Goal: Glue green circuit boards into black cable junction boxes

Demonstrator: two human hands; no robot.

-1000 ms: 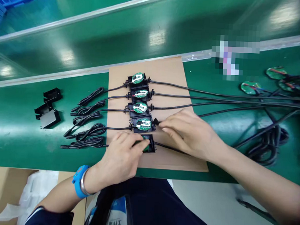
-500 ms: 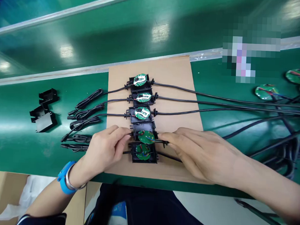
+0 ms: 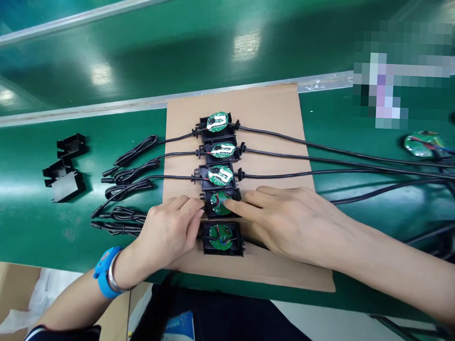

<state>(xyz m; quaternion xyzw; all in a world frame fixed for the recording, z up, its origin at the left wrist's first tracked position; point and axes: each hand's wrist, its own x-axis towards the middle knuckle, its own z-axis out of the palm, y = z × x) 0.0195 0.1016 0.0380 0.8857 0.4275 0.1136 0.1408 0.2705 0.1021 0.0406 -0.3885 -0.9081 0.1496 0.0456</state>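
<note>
Pinched at the fingertips of my left hand (image 3: 174, 226) is a black cable, at the left end of the fourth black plastic housing (image 3: 232, 195); the grip mostly hides it. My right hand (image 3: 285, 218) has its index finger stretched onto the green circuit board (image 3: 217, 203) inside that housing. Its thumb and lower fingers are partly hidden. Nearer to me lies another housing (image 3: 205, 247) with a round green board (image 3: 221, 238) in it. Beyond my hands, three more housings carry boards with white compound, such as this board (image 3: 220, 175), tilted over their open tops.
A cardboard sheet (image 3: 189, 101) lies under the housings. Bundled black cables (image 3: 130, 189) and loose black housings (image 3: 70, 184) lie to the left. Long cables (image 3: 344, 160) run right, towards another circuit board (image 3: 422, 144). A raised green ledge borders the table's back.
The fourth board now sits lower and flatter inside its housing. My right hand has moved left from the cable's grommet, placing its index finger on the board. My left hand keeps its pinch.
</note>
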